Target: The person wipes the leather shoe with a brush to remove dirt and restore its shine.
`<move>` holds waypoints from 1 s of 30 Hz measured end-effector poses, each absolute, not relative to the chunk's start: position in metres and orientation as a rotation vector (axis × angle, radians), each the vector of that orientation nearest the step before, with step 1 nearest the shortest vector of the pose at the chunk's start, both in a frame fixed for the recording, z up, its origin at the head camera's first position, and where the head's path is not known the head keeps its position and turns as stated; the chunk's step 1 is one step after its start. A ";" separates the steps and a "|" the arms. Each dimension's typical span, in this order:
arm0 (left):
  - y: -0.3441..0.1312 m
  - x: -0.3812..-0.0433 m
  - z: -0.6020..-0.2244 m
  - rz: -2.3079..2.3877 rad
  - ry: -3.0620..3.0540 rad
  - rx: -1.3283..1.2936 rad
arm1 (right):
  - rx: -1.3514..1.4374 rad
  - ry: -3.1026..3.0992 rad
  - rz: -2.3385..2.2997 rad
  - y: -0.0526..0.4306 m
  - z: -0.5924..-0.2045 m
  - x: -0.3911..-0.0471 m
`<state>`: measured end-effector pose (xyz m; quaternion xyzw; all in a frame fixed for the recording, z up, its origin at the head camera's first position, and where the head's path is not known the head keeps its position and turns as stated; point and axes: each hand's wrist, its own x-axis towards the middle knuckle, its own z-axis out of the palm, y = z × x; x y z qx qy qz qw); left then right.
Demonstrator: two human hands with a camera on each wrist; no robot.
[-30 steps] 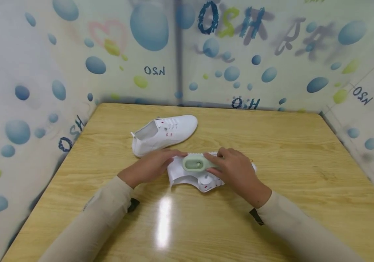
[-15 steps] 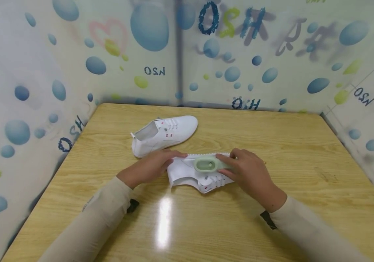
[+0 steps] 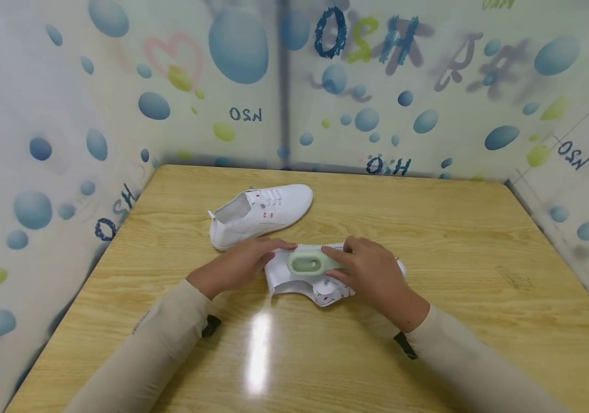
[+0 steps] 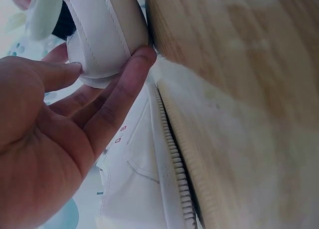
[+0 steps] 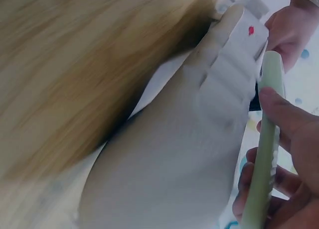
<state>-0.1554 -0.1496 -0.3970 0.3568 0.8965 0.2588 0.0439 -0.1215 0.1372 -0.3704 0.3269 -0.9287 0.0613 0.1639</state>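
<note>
A white lace-up shoe [image 3: 280,271] lies on its side on the table, its opening towards me. My left hand [image 3: 240,264] grips the heel [image 4: 107,32], thumb on one side and fingers on the other in the left wrist view. With my right hand [image 3: 374,272] I hold a pale green brush [image 3: 304,263] by its handle [image 5: 266,154], over the upward-facing side of the shoe. Dark bristles [image 4: 65,24] show beside the heel in the left wrist view; whether they touch the shoe I cannot tell. My right hand hides part of the toe.
A matching white shoe [image 3: 260,215] stands upright just behind, its toe pointing right. The wooden table [image 3: 454,229] reaches back to walls [image 3: 428,80] printed with blue and green dots. A bright light reflection [image 3: 258,353] lies on the tabletop in front of the gripped shoe.
The right hand slid the brush right along the shoe, then back left to about where it was. The left hand and both shoes stay in place. The head view shifted slightly.
</note>
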 end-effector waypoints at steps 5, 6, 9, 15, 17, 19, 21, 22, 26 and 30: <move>-0.150 -0.155 -0.397 0.791 2.748 1.082 | 0.863 -2.641 0.181 0.163 -0.370 -0.118; -0.150 -0.155 -0.397 0.794 2.749 1.080 | 0.849 -2.639 0.184 0.168 -0.369 -0.117; -0.151 -0.154 -0.396 0.800 2.751 1.072 | 0.814 -2.635 0.193 0.181 -0.366 -0.116; -0.153 -0.154 -0.396 0.784 2.757 1.070 | 0.839 -2.650 0.181 0.183 -0.362 -0.118; -0.153 -0.154 -0.396 0.784 2.758 1.069 | 0.878 -2.654 0.166 0.176 -0.363 -0.121; -0.153 -0.155 -0.397 0.785 2.758 1.073 | 0.916 -2.644 0.143 0.168 -0.364 -0.123; -0.152 -0.155 -0.397 0.787 2.754 1.079 | 0.953 -2.626 0.131 0.160 -0.367 -0.125; -0.152 -0.155 -0.397 0.790 2.750 1.084 | 0.970 -2.616 0.120 0.155 -0.368 -0.126; -0.151 -0.155 -0.397 0.807 2.734 1.089 | 1.020 -2.585 0.099 0.140 -0.373 -0.127; -0.150 -0.155 -0.398 0.813 2.731 1.091 | 1.018 -2.601 0.096 0.134 -0.376 -0.126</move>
